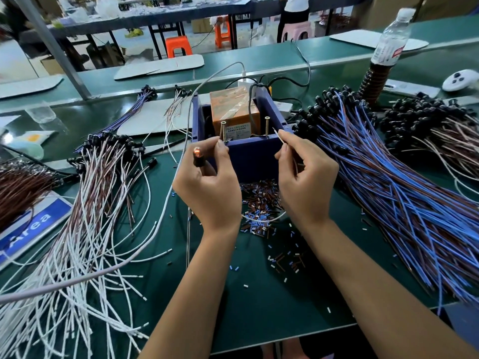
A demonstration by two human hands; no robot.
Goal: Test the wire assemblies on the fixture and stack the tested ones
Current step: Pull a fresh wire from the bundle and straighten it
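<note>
Our left hand (207, 182) pinches a lit lamp assembly (197, 156) and one lead against the left screw (223, 130), while our right hand (303, 174) pinches the white lead (280, 137) near the right screw (266, 126).

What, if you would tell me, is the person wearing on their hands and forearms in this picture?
Nothing shows on either. The left hand and right hand are bare, with no gloves, finger cots, rings, watch or wrist strap visible. Both forearms are bare down to the bottom edge of the picture, so no sleeve shows. The fingernails look short and unpainted.
</note>
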